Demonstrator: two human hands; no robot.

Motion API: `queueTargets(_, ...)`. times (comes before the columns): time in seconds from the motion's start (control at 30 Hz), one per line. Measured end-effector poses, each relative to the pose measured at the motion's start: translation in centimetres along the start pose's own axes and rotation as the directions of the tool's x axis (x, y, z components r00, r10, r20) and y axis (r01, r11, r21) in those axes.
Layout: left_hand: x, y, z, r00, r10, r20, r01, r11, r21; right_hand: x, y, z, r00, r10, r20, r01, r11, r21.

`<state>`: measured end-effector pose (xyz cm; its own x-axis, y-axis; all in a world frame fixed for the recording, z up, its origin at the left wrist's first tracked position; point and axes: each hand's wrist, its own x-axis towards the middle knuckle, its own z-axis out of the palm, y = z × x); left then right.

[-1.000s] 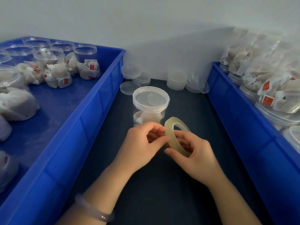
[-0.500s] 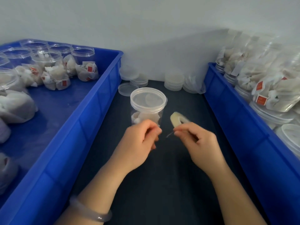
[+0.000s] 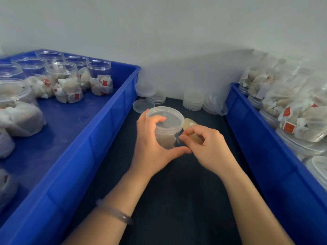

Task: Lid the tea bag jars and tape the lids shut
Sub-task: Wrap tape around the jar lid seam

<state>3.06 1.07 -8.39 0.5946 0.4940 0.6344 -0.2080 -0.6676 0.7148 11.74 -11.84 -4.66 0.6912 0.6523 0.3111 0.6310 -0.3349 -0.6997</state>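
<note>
A clear jar [image 3: 167, 133] of tea bags with its translucent lid [image 3: 169, 116] on stands on the dark table between two blue bins. My left hand [image 3: 152, 144] grips the jar, fingers curled over the lid's rim and thumb along the near side. My right hand [image 3: 207, 147] holds a yellowish roll of clear tape [image 3: 190, 123] just right of the jar. Its thumb and finger pinch the tape end [image 3: 178, 138] against the jar's side below the lid.
The left blue bin [image 3: 106, 131] holds several open jars of tea bags [image 3: 67, 82]. The right blue bin [image 3: 261, 131] is heaped with lidded jars [image 3: 297, 121]. Stacks of spare lids [image 3: 193, 99] and a single lid [image 3: 141, 105] lie at the table's back by the wall.
My left hand let go of the tape end and moved up to grip the jar. My right hand carried the roll forward and brought the tape end against the jar.
</note>
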Motion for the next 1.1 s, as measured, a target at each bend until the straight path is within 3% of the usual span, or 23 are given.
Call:
queueTargets(0.4, 0.2, -0.1, -0.4, 1.0, -0.028, 0.0, 0.028, 1.0, 0.006, 0.5, 0.3, 0.9, 0.996, 0.071, -0.06, -0.066, 0.994, 0.086)
queueTargets(0.6, 0.5, -0.3, -0.9, 1.0, 0.007, -0.027, -0.007, 1.0, 0.002, 0.1, -0.6, 0.8, 0.991, 0.043, -0.126, -0.05, 0.997, -0.058)
queueTargets(0.73, 0.3, -0.2, -0.8, 0.998, 0.018, -0.059, -0.018, 1.0, 0.007, -0.3, -1.2, 0.6, 0.994, 0.043, -0.097, -0.063, 0.976, -0.208)
queueTargets(0.87, 0.4, -0.3, -1.3, 0.999, 0.027, -0.035, -0.027, 0.999, -0.022, -0.2, -1.8, -0.9, 0.986, 0.156, -0.066, -0.164, 0.978, -0.132)
queueTargets(0.97, 0.3, -0.6, -1.8, 0.997, 0.043, 0.065, -0.04, 0.998, -0.051, -0.1, -2.3, -1.3, 0.99, 0.138, 0.028, -0.126, 0.959, -0.253)
queueTargets(1.1, 0.2, -0.3, -1.9, 0.999, -0.047, -0.015, 0.046, 0.994, -0.097, 0.2, -2.9, -1.2, 0.997, 0.07, 0.043, -0.055, 0.958, -0.28)
